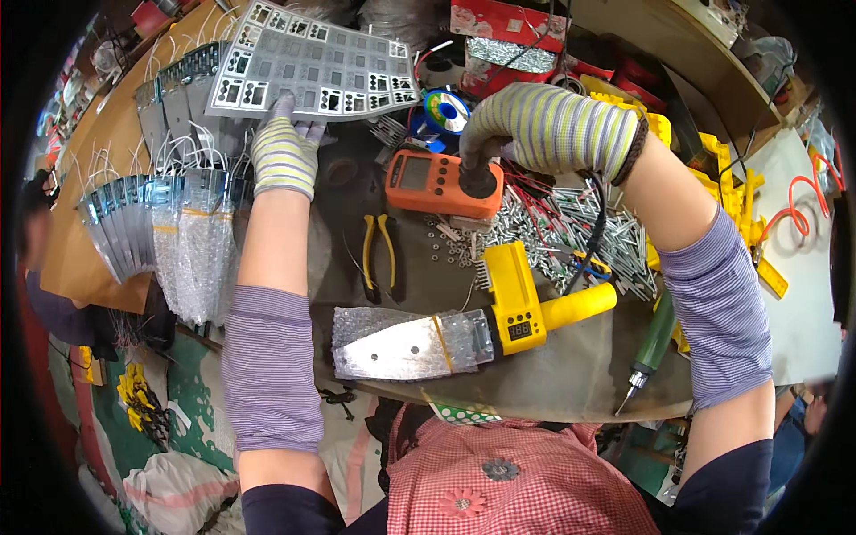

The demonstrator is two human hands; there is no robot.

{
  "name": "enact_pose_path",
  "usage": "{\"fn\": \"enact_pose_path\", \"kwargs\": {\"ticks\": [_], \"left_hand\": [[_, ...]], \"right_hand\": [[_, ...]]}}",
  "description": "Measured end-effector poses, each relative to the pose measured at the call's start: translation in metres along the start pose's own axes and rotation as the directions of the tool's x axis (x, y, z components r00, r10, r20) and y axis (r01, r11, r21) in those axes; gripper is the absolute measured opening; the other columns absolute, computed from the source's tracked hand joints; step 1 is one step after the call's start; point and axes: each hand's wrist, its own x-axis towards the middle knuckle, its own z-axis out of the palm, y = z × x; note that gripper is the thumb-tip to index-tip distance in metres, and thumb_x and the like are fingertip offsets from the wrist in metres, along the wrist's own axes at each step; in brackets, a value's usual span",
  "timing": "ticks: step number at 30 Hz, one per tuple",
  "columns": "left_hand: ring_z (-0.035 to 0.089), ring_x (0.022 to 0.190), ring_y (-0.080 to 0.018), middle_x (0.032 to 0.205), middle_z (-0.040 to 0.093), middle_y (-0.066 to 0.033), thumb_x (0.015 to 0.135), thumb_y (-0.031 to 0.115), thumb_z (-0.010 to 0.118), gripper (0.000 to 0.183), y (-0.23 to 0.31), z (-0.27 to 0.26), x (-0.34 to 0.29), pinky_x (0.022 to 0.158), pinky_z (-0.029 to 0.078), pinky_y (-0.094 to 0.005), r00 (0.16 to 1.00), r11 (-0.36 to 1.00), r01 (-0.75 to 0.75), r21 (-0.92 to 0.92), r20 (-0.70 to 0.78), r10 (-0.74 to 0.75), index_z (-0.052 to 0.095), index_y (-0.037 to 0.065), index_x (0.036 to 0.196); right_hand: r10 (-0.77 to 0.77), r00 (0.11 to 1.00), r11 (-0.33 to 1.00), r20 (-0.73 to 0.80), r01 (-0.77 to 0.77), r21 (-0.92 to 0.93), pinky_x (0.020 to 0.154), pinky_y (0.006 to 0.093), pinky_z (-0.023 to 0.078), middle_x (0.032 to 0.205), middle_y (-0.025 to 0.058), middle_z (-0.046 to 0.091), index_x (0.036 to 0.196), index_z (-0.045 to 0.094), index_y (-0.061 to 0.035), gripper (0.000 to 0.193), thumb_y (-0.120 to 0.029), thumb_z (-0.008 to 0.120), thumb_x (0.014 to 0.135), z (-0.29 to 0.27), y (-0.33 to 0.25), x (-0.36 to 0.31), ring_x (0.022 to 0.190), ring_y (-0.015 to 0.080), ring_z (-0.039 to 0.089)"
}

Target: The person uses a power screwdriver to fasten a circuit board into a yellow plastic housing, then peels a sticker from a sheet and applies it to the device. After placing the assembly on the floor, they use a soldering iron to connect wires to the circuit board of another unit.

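Note:
My left hand (285, 159), in a striped work glove, pinches the near edge of a sticker sheet (312, 67); the thumb lies on top. The sheet has rows of black-and-white printed labels. My right hand (557, 129), gloved alike, reaches down onto the dial of an orange multimeter (423, 185), its curled fingers at the black knob. Its fingertips are partly hidden. Nearer me lies a yellow-handled tool (517, 299) with a small lit display. Its flat metal blade (383, 350) is in bubble wrap held by a rubber band.
Yellow-handled pliers (382, 254) and a green screwdriver (655, 343) lie on the table. Loose screws (615, 232) and nuts heap right of the multimeter. A blue solder spool (446, 111) stands behind. Several metal blades with wires (116, 223) crowd the left, some bubble-wrapped. Yellow housings (727, 169) lie right.

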Motion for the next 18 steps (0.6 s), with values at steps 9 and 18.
{"fn": "enact_pose_path", "kwargs": {"ticks": [9,18], "left_hand": [[0.061,0.107,-0.0307,0.118,0.059,-0.0167,0.089,0.013,0.069,0.04,0.01,0.025,-0.019,0.092,0.054,-0.0528,0.954,0.965,-0.263,-0.026,0.141,0.264,0.051,0.0,0.123],[0.065,0.099,-0.0236,0.111,0.064,-0.0136,0.092,0.017,0.067,0.034,0.027,0.026,-0.109,0.097,0.055,-0.0447,0.896,0.901,-0.434,-0.007,0.098,0.433,0.06,-0.003,0.119]], "right_hand": [[-0.07,0.997,0.934,-0.044,0.051,-0.354,0.073,0.045,0.055,0.088,0.0137,0.072,0.1,0.075,-0.0112,0.019,-0.013,0.067,0.082,0.016,-0.014,-0.001,0.084,0.0356,0.07],[-0.304,0.861,0.859,-0.408,0.063,-0.509,0.071,0.0385,0.051,0.082,0.0052,0.061,0.082,0.064,-0.0142,0.011,-0.023,0.062,0.075,0.071,-0.054,-0.083,0.085,0.0242,0.064]]}}
